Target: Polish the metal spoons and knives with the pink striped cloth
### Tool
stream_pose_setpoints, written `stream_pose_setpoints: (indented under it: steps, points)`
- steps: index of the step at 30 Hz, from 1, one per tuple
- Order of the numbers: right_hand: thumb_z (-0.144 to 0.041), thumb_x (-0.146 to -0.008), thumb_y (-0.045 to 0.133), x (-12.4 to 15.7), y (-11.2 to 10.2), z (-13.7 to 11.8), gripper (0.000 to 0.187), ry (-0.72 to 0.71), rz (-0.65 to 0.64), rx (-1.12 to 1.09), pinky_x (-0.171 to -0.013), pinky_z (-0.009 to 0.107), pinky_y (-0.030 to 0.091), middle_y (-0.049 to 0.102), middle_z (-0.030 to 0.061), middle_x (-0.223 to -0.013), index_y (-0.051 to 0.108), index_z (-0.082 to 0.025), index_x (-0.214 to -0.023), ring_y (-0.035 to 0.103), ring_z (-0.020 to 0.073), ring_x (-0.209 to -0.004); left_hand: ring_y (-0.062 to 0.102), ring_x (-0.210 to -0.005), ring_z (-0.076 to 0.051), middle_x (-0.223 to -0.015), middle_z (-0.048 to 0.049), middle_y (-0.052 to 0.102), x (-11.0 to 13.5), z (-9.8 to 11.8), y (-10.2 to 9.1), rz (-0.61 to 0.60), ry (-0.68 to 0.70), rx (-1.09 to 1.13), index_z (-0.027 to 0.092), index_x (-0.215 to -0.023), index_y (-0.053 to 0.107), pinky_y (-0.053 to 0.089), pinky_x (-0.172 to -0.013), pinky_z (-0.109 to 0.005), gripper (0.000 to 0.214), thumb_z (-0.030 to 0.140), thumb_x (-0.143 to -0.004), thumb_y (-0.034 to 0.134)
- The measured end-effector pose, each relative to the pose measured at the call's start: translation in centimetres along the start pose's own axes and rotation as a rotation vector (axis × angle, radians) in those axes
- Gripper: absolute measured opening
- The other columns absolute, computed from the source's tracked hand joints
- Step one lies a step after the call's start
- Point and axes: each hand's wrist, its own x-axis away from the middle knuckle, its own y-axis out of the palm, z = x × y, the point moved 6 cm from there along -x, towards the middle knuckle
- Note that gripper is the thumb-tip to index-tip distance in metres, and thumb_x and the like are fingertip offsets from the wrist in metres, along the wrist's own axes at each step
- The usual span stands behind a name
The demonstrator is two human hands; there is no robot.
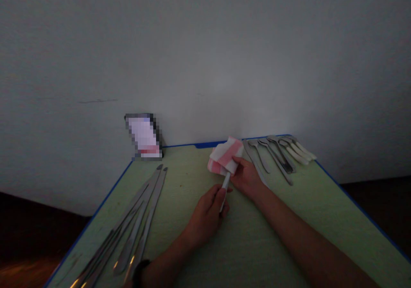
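My left hand [210, 206] is closed around the pale metal handle [226, 181] of a piece of cutlery, held tilted above the table. The other end of that piece is hidden in a pink-and-white striped cloth [226, 157], so its kind does not show. My right hand [248, 176] grips the cloth from the right, its thumb pressed on top. Just beyond the right hand lies a table knife [252, 156], partly covered by the hand. Several spoons [272, 156] rest further right.
Several table knives [150, 215] lie spread along the left of the pale green table [183, 202]. White-handled cutlery [297, 153] sits at the back right corner. A pixelated phone [144, 136] leans against the grey wall [205, 56]. Blue edging [210, 144] runs round the tabletop.
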Motion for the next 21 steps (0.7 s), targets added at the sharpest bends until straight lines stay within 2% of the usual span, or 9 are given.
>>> stream_pose_setpoints:
  steps: [4, 8, 14, 18, 21]
  points:
    - [-0.007, -0.069, 0.042, 0.5, 0.4, 0.4, 0.029, 0.075, -0.060, 0.039, -0.068, 0.031, 0.050, 0.066, 0.0014, -0.072, 0.059, -0.016, -0.091, 0.060, 0.0165, -0.070, 0.031, -0.032, -0.006, -0.050, 0.0090, 0.039, 0.1, 0.1, -0.2, 0.044, 0.013, 0.028, 0.016, -0.105, 0.049, 0.024, -0.031, -0.017, 0.033, 0.041, -0.088, 0.036]
    - [-0.006, -0.061, 0.040, 0.8, 0.0, 1.1, 0.022, 0.163, -0.085, 0.136, -0.054, 0.025, 0.046, 0.061, 0.0009, -0.060, 0.057, -0.014, -0.072, 0.052, 0.0136, -0.055, 0.031, -0.031, -0.006, -0.049, 0.0094, 0.038, 0.1, 0.1, -0.1, 0.052, 0.019, 0.028, 0.017, -0.104, 0.048, 0.023, -0.030, -0.016, 0.032, 0.041, -0.088, 0.036]
    - [-0.003, -0.057, 0.040, 0.0, -1.1, 0.3, 0.018, 0.014, -0.007, 0.118, -0.050, 0.021, 0.043, 0.054, -0.0038, -0.051, 0.051, -0.017, -0.058, 0.049, 0.0105, -0.049, 0.030, -0.031, -0.006, -0.050, 0.0093, 0.038, 0.0, 0.1, 0.0, 0.037, 0.015, 0.006, 0.017, -0.103, 0.048, 0.023, -0.030, -0.016, 0.030, 0.039, -0.089, 0.033]
    - [-0.008, -0.066, 0.042, 0.2, -0.3, -0.3, 0.016, 0.022, 0.001, 0.019, -0.045, 0.022, 0.042, 0.058, -0.0032, -0.052, 0.054, -0.018, -0.063, 0.050, 0.0111, -0.047, 0.033, -0.032, -0.006, -0.051, 0.0089, 0.039, 0.0, 0.2, 0.1, -0.005, 0.025, -0.040, 0.017, -0.105, 0.047, 0.026, -0.033, -0.017, 0.031, 0.039, -0.089, 0.034]
    - [-0.017, -0.074, 0.042, 0.8, 0.5, -0.5, 0.018, 0.053, -0.051, -0.052, -0.058, 0.027, 0.049, 0.066, 0.0005, -0.067, 0.059, -0.017, -0.080, 0.060, 0.0154, -0.063, 0.033, -0.034, -0.006, -0.051, 0.0086, 0.040, 0.0, 0.3, 0.1, -0.013, 0.033, -0.090, 0.016, -0.107, 0.047, 0.027, -0.036, -0.018, 0.032, 0.038, -0.090, 0.032]
